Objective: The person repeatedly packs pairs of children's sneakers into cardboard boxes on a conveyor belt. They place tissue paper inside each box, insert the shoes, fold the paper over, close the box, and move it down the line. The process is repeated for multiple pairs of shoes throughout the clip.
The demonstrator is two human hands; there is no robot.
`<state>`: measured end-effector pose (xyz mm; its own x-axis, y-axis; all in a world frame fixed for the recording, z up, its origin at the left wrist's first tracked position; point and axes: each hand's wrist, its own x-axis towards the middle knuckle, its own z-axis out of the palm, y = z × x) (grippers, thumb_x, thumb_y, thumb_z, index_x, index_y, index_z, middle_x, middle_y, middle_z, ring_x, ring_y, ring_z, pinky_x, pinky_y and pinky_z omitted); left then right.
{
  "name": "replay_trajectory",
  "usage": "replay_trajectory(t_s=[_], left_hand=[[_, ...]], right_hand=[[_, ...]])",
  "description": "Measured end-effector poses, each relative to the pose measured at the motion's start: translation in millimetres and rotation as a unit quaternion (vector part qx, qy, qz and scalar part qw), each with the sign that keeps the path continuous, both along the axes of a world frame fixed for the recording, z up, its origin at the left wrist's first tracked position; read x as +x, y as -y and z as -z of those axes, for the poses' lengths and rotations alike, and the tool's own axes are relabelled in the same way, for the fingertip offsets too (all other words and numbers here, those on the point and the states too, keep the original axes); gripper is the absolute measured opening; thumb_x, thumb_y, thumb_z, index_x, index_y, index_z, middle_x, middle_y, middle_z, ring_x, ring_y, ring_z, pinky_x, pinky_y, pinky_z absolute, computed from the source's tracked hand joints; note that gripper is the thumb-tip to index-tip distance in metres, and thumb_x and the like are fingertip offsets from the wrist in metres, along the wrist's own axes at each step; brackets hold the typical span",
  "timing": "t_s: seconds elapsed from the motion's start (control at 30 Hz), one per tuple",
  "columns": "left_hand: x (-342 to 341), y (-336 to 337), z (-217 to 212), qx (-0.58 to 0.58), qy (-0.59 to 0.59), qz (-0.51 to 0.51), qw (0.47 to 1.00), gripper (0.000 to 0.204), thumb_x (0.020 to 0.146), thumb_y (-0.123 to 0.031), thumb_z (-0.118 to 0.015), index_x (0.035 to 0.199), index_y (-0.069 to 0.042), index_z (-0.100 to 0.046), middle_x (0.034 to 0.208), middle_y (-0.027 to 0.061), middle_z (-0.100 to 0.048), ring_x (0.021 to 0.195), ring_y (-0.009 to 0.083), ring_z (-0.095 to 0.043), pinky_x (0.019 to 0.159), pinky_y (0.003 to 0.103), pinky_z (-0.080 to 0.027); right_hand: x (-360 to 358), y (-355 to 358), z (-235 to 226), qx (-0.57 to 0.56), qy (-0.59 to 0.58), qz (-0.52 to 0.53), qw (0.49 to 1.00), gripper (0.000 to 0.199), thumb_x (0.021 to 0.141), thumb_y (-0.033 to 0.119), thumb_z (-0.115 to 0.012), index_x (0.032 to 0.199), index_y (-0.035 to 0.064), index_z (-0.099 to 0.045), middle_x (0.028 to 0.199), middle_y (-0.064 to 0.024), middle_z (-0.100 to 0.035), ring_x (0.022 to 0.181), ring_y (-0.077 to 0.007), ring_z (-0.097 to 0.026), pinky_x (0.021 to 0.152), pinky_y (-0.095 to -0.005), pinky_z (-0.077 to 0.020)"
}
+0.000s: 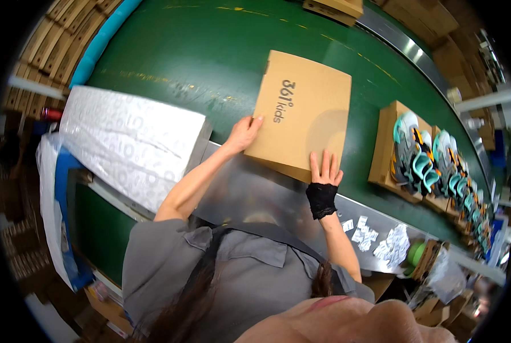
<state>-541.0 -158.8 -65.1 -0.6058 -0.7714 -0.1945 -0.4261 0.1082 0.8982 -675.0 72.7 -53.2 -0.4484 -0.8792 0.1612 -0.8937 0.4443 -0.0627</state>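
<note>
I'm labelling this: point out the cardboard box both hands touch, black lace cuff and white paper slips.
Cardboard box (pixel 308 111), head view: middle of its top.
Black lace cuff (pixel 322 200), head view: middle of its fabric.
White paper slips (pixel 393 246), head view: larger heap.

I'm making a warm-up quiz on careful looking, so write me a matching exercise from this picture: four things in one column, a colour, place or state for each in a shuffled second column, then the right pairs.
Column one
1. Box
2. Shoes
3. Paper stack
4. Right hand

Column two
A. Whitish, to the left of the left hand
B. Wearing a black cuff, fingers spread
C. Brown and closed
D. Grey, teal and orange, in a row on the right

Right pairs: 1-C, 2-D, 3-A, 4-B
</note>
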Motion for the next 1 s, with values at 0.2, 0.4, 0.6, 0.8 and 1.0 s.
replay_trajectory(t_s=[0.2, 0.4, 0.6, 0.8, 1.0], left_hand=[[-7.0, 17.6, -19.2, 0.472, -0.201, -0.003, 0.858, 0.058, 0.077, -0.047, -0.052, 0.114, -0.004, -0.049, 0.104, 0.0101, -0.056, 0.092, 0.0191, -0.056, 0.077, 0.030, -0.046], [25.1, -13.5, -63.9, 0.367, -0.251, -0.075, 0.893, 0.046, 0.082, -0.038, -0.045, 0.109, -0.002, -0.050, 0.100, 0.0102, -0.058, 0.087, 0.0186, -0.058, 0.074, 0.028, -0.048], [162.8, -52.5, -112.5, 0.129, -0.347, -0.215, 0.904, 0.041, 0.088, -0.032, -0.033, 0.111, 0.000, -0.047, 0.104, 0.0113, -0.055, 0.091, 0.0207, -0.055, 0.075, 0.032, -0.049], [358.5, -90.7, -112.1, 0.310, -0.660, -0.174, 0.662, 0.061, 0.074, -0.046, -0.050, 0.120, -0.007, -0.042, 0.119, 0.0151, -0.045, 0.112, 0.0272, -0.041, 0.095, 0.047, -0.032], [357.0, -145.2, -123.4, 0.238, -0.559, -0.529, 0.592, 0.100, 0.058, -0.054, -0.067, 0.134, -0.012, -0.017, 0.133, 0.0207, -0.022, 0.120, 0.0413, -0.025, 0.092, 0.063, -0.024]], right_hand=[[-12.5, 8.9, -60.8, -0.071, -0.013, -0.069, 0.995, 0.049, 0.068, 0.002, -0.049, 0.116, 0.0171, -0.050, 0.123, -0.0161, -0.043, 0.115, -0.0352, -0.039, 0.083, -0.0546, -0.0327], [-39.4, -9.0, -122.4, -0.197, -0.031, -0.085, 0.976, 0.051, 0.061, 0.011, -0.061, 0.111, 0.0178, -0.053, 0.115, -0.0095, -0.048, 0.107, -0.0238, -0.046, 0.081, -0.0444, -0.0329], [-131.2, -101.7, -117.3, -0.118, -0.147, 0.106, 0.976, 0.058, 0.060, 0.029, -0.071, 0.114, 0.0206, -0.051, 0.122, -0.0117, -0.043, 0.112, -0.0271, -0.041, 0.084, -0.0482, -0.0295], [-206.7, -116.1, -133.3, 0.143, -0.013, 0.277, 0.950, 0.062, 0.071, 0.051, -0.058, 0.124, 0.0239, -0.043, 0.124, -0.0159, -0.043, 0.118, -0.0334, -0.036, 0.090, -0.0666, -0.0160], [-220.5, -108.5, -141.4, 0.075, 0.088, 0.182, 0.977, 0.056, 0.066, 0.057, -0.058, 0.101, 0.0132, -0.059, 0.098, -0.0151, -0.058, 0.093, -0.0310, -0.053, 0.081, -0.0404, -0.0397]])
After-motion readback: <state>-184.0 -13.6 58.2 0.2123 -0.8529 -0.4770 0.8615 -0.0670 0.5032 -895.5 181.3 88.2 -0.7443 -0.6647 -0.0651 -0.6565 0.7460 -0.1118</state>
